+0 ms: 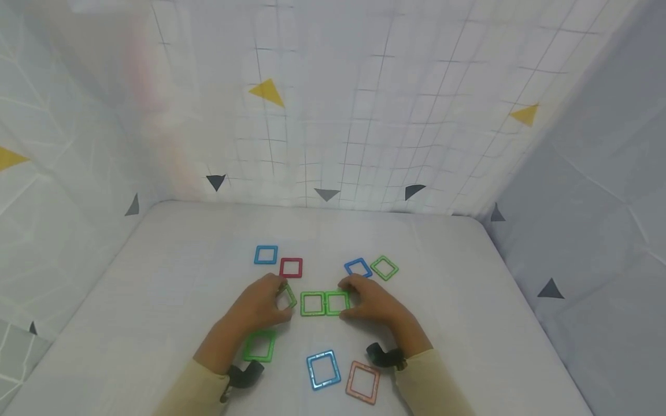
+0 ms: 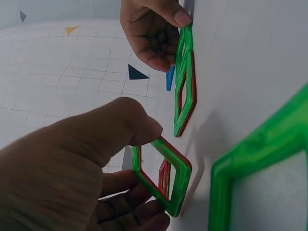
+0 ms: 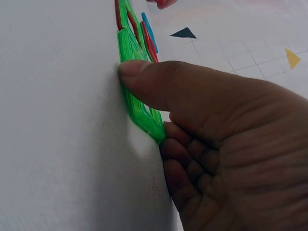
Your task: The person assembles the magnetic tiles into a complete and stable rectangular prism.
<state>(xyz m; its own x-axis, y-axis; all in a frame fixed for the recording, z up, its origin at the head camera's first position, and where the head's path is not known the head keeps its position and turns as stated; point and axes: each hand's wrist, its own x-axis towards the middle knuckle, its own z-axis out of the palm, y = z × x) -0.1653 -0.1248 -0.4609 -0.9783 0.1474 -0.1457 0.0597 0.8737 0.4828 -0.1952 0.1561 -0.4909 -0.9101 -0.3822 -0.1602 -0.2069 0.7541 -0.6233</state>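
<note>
Between thumb and fingers, my left hand (image 1: 261,301) pinches a green square frame tile (image 2: 182,168), which is tilted up from the table. Just right of it, two more green square tiles (image 1: 313,314) lie edge to edge in a row. My right hand (image 1: 370,300) grips the right-hand tile (image 1: 337,293) of this pair by its near and far edges, thumb on the near side. In the right wrist view, the thumb presses that green tile (image 3: 137,108) while the other fingers curl at its far edge.
Behind the hands lie a light blue tile (image 1: 266,247), a red tile (image 1: 291,276), a dark blue tile (image 1: 359,262) and a green tile (image 1: 384,258). Nearer are another green tile (image 1: 259,359) by the left forearm, a blue tile (image 1: 337,370) and an orange tile (image 1: 350,378).
</note>
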